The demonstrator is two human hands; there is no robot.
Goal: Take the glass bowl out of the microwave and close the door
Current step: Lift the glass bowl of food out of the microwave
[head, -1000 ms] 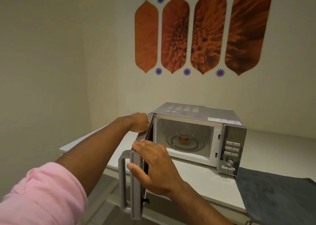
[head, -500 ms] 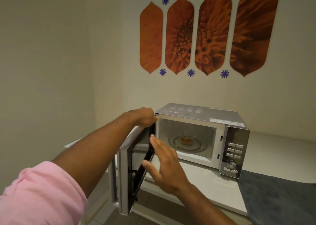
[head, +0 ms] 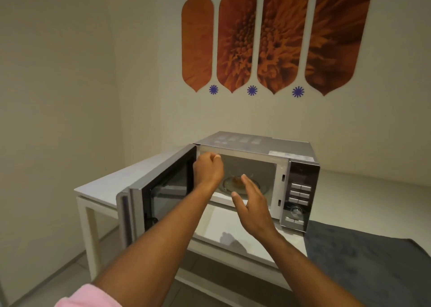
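A silver microwave (head: 300, 190) stands on a white table (head: 100, 185), and its door (head: 161, 197) is swung wide open to the left. Inside, a small glass bowl (head: 235, 178) with something orange in it sits on the turntable, partly hidden by my hands. My left hand (head: 207, 169) is a loose fist in front of the cavity's upper left corner and holds nothing. My right hand (head: 251, 204) hovers open, fingers apart, just in front of the opening, short of the bowl.
A dark grey cloth (head: 368, 262) covers the table to the right of the microwave. The control panel (head: 298, 197) with buttons and a dial is on the microwave's right side. Walls close in behind and to the left, with orange flower decoration above.
The door has swung from half open to wide open. My right hand let go of it and moved to the opening. My left hand left the door's top edge and came before the cavity.
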